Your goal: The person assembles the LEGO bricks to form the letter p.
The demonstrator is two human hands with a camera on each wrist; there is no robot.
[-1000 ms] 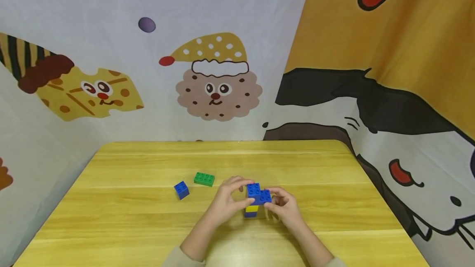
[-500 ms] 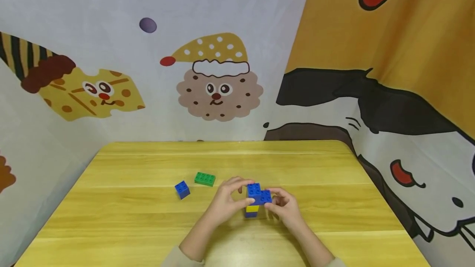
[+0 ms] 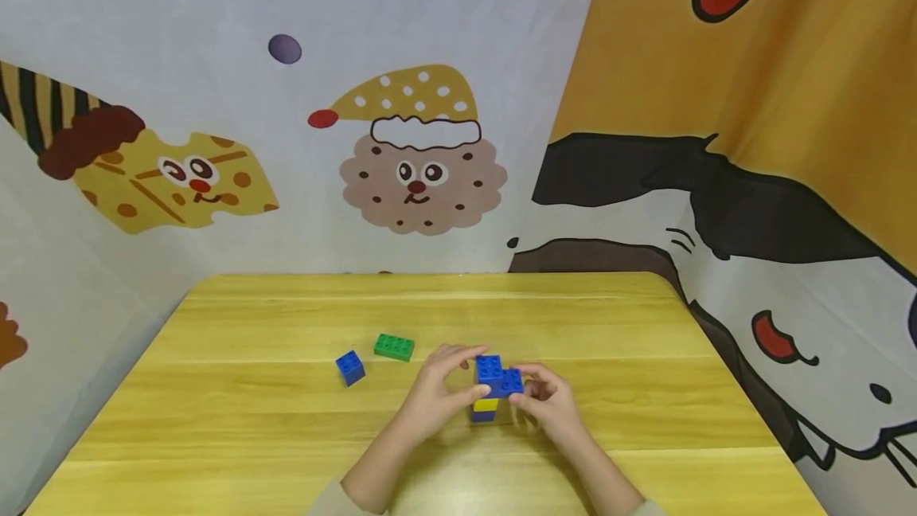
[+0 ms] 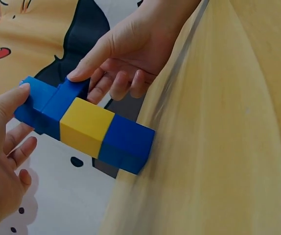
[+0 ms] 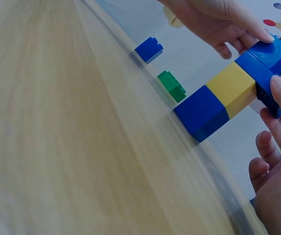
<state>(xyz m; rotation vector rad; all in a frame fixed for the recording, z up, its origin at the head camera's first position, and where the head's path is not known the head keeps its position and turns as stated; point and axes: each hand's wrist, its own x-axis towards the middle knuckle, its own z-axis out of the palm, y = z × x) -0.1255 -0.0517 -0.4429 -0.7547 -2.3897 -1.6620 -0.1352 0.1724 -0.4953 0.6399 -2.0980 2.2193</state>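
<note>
A small tower of toy building bricks stands on the table in front of me. At its foot is a blue brick [image 3: 483, 416] [image 4: 126, 144], with a yellow brick [image 3: 485, 404] [image 5: 231, 88] on it. Across the yellow one lies a longer blue brick [image 3: 512, 381] that juts out to the right. A square blue brick [image 3: 489, 366] sits on its left half. My left hand [image 3: 432, 395] holds this top brick between thumb and index finger. With thumb and fingertips, my right hand [image 3: 557, 404] pinches the jutting end of the longer brick.
Left of the tower, a loose blue brick [image 3: 350, 369] and a green brick [image 3: 394, 347] lie on the wooden table [image 3: 251, 436]. Behind the table hangs a cloth [image 3: 301, 181] printed with cartoon figures.
My left index fingertip has shifted slightly left at the top brick. The tower, the right hand and the loose bricks stay in place.
</note>
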